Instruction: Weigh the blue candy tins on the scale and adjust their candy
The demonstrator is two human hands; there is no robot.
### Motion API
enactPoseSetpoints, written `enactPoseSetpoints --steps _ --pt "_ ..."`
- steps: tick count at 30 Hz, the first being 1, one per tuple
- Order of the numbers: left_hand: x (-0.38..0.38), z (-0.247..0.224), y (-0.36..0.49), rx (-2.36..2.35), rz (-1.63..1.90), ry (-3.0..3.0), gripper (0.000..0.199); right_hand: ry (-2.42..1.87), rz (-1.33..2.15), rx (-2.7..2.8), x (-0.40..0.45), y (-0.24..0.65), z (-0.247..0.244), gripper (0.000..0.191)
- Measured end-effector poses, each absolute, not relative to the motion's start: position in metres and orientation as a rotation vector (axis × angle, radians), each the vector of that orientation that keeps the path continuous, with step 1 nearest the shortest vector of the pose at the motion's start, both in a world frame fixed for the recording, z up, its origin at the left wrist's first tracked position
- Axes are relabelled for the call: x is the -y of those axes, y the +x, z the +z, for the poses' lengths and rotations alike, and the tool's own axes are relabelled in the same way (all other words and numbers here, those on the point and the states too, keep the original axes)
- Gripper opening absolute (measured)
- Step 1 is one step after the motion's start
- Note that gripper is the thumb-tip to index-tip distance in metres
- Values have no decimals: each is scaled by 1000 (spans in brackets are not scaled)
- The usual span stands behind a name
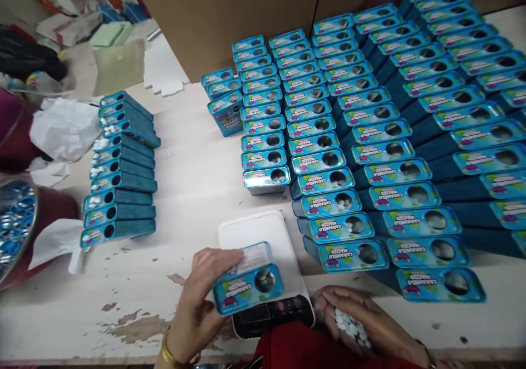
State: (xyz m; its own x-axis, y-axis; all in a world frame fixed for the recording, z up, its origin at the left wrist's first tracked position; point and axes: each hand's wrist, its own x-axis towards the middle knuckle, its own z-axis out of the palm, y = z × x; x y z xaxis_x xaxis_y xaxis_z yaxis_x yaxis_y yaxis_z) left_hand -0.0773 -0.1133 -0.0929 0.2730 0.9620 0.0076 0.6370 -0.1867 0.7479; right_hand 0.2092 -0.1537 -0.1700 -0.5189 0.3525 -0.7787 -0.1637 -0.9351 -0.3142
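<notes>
My left hand [205,287] is wrapped round a blue candy tin [246,288] with a round hole in its top. The tin is upright over the white kitchen scale [283,232]; whether it touches the platform I cannot tell. Pale pieces show through the hole. Cupped at the right of the scale, my right hand [361,320] holds a heap of small white candies [351,328] in its palm. The scale's dark display [255,314] shows no figure I can read.
Rows of upright blue tins [320,183] fill the right side. On the left, several tins [127,177] lie in a column, with white candies by their holes. A red bucket [57,205] holds shiny blue wrapped pieces. Crumpled paper [63,128] lies nearby; a cardboard box [238,7] stands behind.
</notes>
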Motion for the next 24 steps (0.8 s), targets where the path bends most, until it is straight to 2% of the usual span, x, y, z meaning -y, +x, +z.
enactPoseSetpoints --steps 7,15,21,24 --pt "133 -63 -101 -1855 1044 1862 43 -1152 2517 446 145 201 -148 49" --pt "142 -78 -62 -1605 778 2354 52 -1038 2326 358 131 164 -104 45" --pt "148 -54 -41 -1624 834 2711 53 -954 2274 241 132 161 -80 35" --pt "148 -57 -40 -1676 793 2780 47 -961 2273 182 133 160 -78 27"
